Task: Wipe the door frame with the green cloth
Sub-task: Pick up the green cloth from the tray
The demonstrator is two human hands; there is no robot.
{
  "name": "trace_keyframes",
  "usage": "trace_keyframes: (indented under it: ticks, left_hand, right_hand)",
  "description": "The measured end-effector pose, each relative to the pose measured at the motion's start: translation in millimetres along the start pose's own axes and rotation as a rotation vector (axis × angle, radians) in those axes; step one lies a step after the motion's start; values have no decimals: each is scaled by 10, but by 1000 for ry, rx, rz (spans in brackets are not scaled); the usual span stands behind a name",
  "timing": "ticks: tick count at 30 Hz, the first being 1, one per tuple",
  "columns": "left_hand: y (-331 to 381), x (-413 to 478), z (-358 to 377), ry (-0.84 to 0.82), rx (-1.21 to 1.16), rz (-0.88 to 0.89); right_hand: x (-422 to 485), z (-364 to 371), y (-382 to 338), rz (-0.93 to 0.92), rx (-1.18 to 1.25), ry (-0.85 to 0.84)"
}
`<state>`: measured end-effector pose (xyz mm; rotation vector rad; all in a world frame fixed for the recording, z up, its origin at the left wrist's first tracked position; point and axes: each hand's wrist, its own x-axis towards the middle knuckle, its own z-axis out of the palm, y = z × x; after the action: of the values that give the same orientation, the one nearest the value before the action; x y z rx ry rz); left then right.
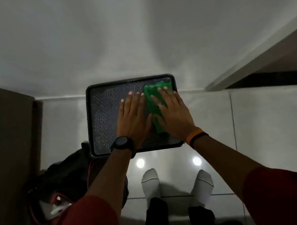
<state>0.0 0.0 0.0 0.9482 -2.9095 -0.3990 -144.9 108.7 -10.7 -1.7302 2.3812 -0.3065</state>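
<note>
cloth (155, 104) green, folded, on tray (103, 119) | right hand (173, 116) flat atop | left hand (133, 118) flat, empty

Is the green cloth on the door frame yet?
No, the green cloth lies on the dark tray on the floor, under the flat right hand, with the left hand beside it.

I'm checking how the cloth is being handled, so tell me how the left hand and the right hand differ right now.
The left hand lies flat on the bare patterned tray, beside the green cloth; the right hand lies on the cloth itself. The left wrist carries a black watch; the right wrist has an orange band and a black one. A ring shows only on the right hand. Both are open, palms down, fingers spread.
</note>
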Motion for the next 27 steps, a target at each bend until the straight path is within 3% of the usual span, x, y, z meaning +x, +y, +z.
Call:
trace_keyframes:
  ticks: [7, 9, 14, 20, 24, 27]
  left_hand:
    - [-166, -83, 733, -73, -66, -71]
    - [-202, -101, 790, -47, -24, -48]
    - [-152, -47, 607, 19, -22, -22]
    - [91, 210, -192, 120, 12, 20]
    - [457, 312, -987, 212, -14, 36]
    - [828, 320, -1736, 261, -30, 55]
  right_hand:
    - [66, 751, 101, 13, -73, 51]
    - [88, 772, 85, -10, -69, 138]
    - [264, 543, 83, -5, 52, 104]
    - [200, -301, -22, 100, 194, 231]
    - [87, -1243, -141, 105, 247, 334]
    - [34, -2155, -294, 240, 498, 404]
